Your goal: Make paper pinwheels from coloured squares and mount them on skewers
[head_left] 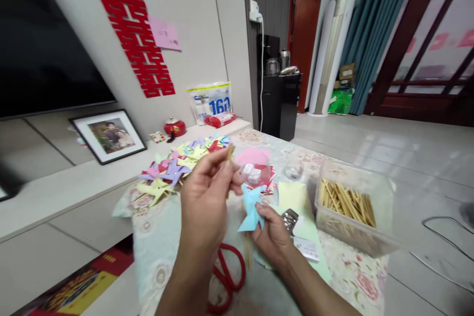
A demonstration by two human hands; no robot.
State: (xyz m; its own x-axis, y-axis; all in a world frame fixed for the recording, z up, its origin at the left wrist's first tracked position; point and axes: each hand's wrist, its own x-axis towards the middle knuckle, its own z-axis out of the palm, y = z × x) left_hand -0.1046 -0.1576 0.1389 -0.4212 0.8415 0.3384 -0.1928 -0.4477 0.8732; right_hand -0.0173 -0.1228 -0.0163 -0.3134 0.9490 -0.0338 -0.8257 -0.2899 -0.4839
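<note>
My left hand (208, 188) is raised over the table, its fingers pinched around a thin wooden stick (230, 152) whose end pokes up past the fingertips. Lower and to the right, my right hand (273, 233) grips a light blue paper pinwheel (250, 210) by one edge between thumb and fingers. Below the pinwheel, wooden sticks (247, 252) lie on the cloth. Red-handled scissors (242, 269) rest beside them, partly behind my left forearm. Just right of my right hand are a small metallic item (290, 218) and yellow paper sheets (292, 194).
Many finished paper pinwheels (174, 173) are heaped at the back left. A clear plastic box (351, 234) of wooden sticks (346, 200) stands on the right. Behind my hands lie pink paper (254, 156) and a clear packet (255, 174). A framed photo (109, 136) leans by the wall.
</note>
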